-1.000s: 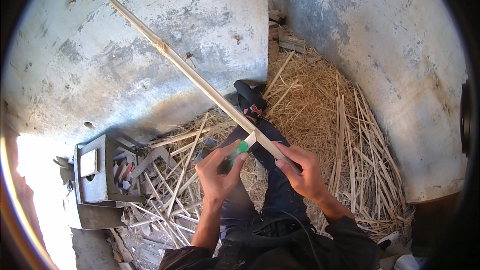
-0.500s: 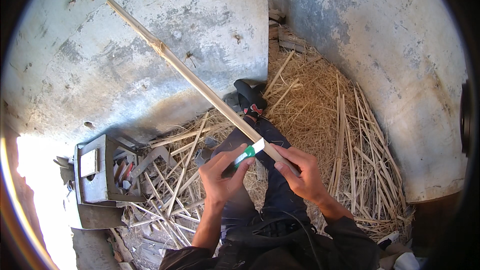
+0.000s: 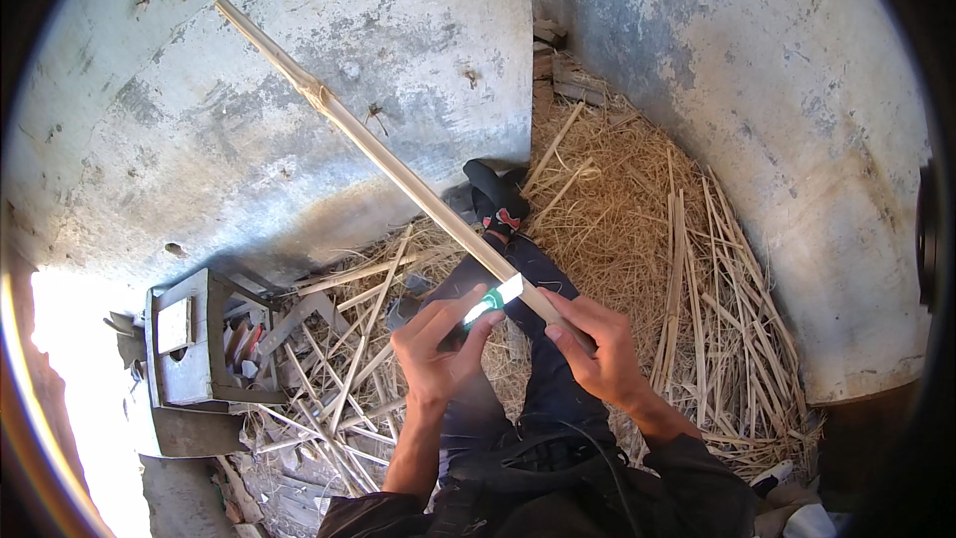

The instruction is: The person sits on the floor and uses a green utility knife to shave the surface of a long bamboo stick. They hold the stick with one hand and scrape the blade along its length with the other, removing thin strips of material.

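Observation:
My left hand (image 3: 435, 344) is closed round a small green-handled knife (image 3: 489, 305). Its flat bright blade rests against the near part of a long split bamboo strip (image 3: 423, 197); glare washes out some of the handle. Fingers and thumb of my right hand (image 3: 601, 351) grip the strip's near end, just right of the blade. From there the strip slants away to the upper left, past a knobby node, and its far end lies in front of the wall. Beneath my hands are my legs in dark trousers.
Pale plastered walls (image 3: 329, 40) rise ahead and to the right. A wooden stool-like box (image 3: 189, 329) with odds and ends stands at left beside loose strips (image 3: 344, 399). Shavings (image 3: 607, 209) cover the floor between the walls, and many strips (image 3: 747, 339) are heaped at right.
My left hand and the knife have shifted slightly left, and glare on the green handle is stronger. The bamboo strip and my right hand stay almost where they were.

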{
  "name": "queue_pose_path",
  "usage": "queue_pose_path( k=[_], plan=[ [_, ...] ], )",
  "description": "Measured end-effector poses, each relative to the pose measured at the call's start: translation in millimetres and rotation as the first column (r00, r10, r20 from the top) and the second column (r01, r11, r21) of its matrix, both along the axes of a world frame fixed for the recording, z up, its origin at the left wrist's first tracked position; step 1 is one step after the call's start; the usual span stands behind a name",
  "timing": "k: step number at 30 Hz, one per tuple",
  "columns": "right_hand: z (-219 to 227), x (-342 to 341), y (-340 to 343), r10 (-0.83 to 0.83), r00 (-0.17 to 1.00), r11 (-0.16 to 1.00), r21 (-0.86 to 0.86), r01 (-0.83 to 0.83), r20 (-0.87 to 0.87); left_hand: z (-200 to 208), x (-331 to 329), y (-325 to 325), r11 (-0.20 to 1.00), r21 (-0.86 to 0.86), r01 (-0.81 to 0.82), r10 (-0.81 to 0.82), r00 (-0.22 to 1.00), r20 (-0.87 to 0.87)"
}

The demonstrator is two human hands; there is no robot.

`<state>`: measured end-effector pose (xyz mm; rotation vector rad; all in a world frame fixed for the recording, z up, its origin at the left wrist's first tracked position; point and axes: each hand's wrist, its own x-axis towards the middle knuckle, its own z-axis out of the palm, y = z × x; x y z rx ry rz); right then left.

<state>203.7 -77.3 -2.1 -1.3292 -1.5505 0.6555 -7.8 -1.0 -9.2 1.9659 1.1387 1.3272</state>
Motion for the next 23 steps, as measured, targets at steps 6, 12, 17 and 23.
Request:
queue_pose_path(
  k=[6, 12, 17, 23],
  plan=[
    [2.0, -0.9, -1.8, -0.006, 1.0, 1.0, 0.013, 0.006, 0.013, 3.2, -0.9, 0.8, 1.0, 0.03, 0.006, -0.006, 1.0, 0.003],
    [0.8, -4.9, -6.6, -0.051, 0.999, 0.999, 0.006, 0.051, 0.003, -3.6, -3.7, 13.4, 0.988, 0.147, -0.039, 0.04, 0.999, 0.002],
    [-7.5, -7.0, -11.5, -0.077, 0.997, 0.997, 0.006, 0.077, -0.012, -2.2, -8.2, 21.6, 0.991, 0.106, -0.077, 0.079, 0.997, -0.02],
    [-21.5, -3.5, -22.9, -0.059, 0.998, 0.998, -0.035, 0.06, 0.018, -4.7, -24.6, 47.4, 0.98, 0.148, -0.135, 0.13, 0.991, 0.044]
  ],
)
